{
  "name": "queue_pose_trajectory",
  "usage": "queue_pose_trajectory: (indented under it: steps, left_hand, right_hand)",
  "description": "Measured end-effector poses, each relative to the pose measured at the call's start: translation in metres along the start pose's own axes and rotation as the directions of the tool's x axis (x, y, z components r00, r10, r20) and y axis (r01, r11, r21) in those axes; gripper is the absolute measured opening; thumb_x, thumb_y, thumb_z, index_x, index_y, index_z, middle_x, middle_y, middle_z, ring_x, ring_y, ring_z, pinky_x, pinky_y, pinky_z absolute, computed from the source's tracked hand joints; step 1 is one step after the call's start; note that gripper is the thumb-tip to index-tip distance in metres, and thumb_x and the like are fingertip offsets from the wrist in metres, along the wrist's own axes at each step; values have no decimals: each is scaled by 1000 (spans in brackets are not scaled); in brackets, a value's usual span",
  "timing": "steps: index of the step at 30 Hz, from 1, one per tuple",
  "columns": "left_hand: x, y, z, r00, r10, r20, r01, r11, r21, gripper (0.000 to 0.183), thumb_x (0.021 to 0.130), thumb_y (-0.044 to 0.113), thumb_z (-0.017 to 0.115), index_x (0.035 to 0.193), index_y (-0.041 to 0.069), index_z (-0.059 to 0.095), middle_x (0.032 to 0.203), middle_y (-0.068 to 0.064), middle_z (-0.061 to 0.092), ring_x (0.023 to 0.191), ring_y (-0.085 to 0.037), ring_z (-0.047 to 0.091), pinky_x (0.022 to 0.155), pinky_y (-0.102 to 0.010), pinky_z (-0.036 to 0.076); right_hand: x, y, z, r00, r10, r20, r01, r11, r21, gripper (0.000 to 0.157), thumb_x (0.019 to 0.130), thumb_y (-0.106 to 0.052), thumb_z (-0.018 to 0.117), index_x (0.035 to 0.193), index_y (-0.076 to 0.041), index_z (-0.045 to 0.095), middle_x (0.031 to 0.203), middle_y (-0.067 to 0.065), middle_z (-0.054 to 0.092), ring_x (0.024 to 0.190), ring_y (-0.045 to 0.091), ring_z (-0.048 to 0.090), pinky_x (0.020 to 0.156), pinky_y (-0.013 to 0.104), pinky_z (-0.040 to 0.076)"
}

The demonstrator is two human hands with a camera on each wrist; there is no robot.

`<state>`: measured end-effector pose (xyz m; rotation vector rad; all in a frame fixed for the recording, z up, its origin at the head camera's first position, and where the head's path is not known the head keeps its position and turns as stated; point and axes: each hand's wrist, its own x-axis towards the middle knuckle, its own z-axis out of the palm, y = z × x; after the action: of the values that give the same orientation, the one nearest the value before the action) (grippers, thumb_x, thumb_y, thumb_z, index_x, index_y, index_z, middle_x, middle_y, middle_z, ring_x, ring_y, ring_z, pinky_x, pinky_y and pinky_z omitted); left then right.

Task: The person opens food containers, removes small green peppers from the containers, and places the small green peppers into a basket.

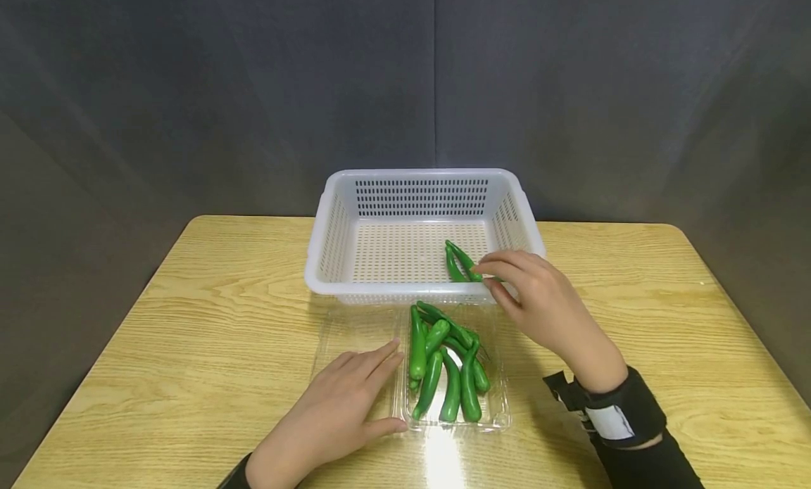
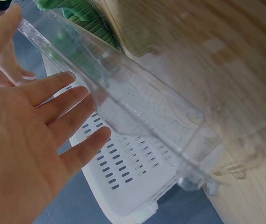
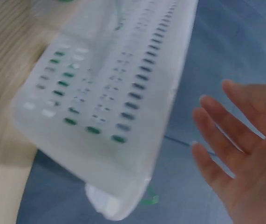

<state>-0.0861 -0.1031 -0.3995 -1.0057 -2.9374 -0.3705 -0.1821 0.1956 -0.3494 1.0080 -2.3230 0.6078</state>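
My left hand (image 1: 338, 404) lies with its fingers extended at the hinge side of a clear plastic clamshell box (image 1: 507, 404). Its fingers show spread beside the clear plastic wall (image 2: 137, 100) in the left wrist view. Several green peppers (image 1: 467, 383) lie heaped in the box's right half. Over the front right rim of a white perforated basket (image 1: 393, 288) hovers my right hand (image 1: 538, 299). The right wrist view shows its fingers (image 3: 216, 133) loosely bent, apart and holding nothing. Below its fingertips, green peppers (image 1: 455, 265) lie in the basket's front right corner, partly hidden by the rim and hand.
The basket stands at the back of the wooden table (image 1: 190, 334), directly behind the clear box. The box's transparent lid half (image 1: 355, 327) lies flat on the left. Dark grey cloth (image 1: 253, 88) hangs behind the table and at both sides.
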Motion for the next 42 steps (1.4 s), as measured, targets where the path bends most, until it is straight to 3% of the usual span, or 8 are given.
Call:
queue_pose_trajectory:
  steps: [4, 10, 19, 26, 33, 42]
  left_hand:
    - [0, 0, 0, 1000, 3, -1, -3, 1000, 6, 85, 87, 62, 63, 148, 6, 45, 156, -7, 39, 133, -24, 46, 112, -45, 35]
    - [0, 0, 0, 1000, 7, -4, -7, 1000, 14, 84, 87, 62, 63, 148, 7, 45, 156, -6, 38, 134, -23, 45, 112, -45, 35]
    - [0, 1, -1, 1000, 2, -1, -2, 1000, 13, 84, 87, 62, 63, 148, 8, 46, 156, -5, 39, 135, -23, 45, 112, -46, 35]
    - [0, 0, 0, 1000, -3, 9, 3, 1000, 6, 84, 87, 62, 63, 148, 8, 45, 156, -6, 38, 135, -23, 45, 112, -45, 35]
    - [0, 0, 0, 1000, -10, 18, 10, 1000, 4, 84, 87, 63, 62, 149, 8, 45, 156, -5, 37, 134, -23, 45, 112, -45, 34]
    - [0, 0, 1, 1000, -9, 15, 9, 1000, -1, 84, 87, 63, 62, 149, 8, 44, 156, -5, 37, 134, -24, 45, 112, -47, 34]
  right_hand:
    - [0, -9, -6, 996, 31, 82, -37, 996, 77, 23, 87, -2, 74, 109, -8, 73, 110, 5, 70, 106, 25, 64, 93, 43, 53]
    - [1, -20, -13, 977, 50, 208, -71, 993, 94, 22, 88, -6, 73, 110, -10, 73, 109, 3, 71, 106, 23, 65, 93, 43, 53]
    - [1, -28, -14, 951, 20, 308, -58, 992, 116, 26, 83, 0, 77, 106, -11, 74, 103, -2, 72, 99, 16, 67, 90, 37, 54]
    - [-2, -33, -13, 898, 20, 440, -91, 986, 142, 32, 79, 0, 81, 108, -10, 74, 107, -2, 72, 103, 16, 66, 91, 35, 54]
    - [-5, -37, -11, 854, 29, 519, -122, 982, 145, 33, 77, 1, 81, 108, -8, 73, 107, 1, 71, 103, 19, 66, 91, 39, 54]
    - [-5, -41, -7, 821, 40, 570, -133, 983, 124, 34, 77, 0, 82, 108, -8, 74, 108, 1, 70, 103, 19, 66, 89, 37, 55]
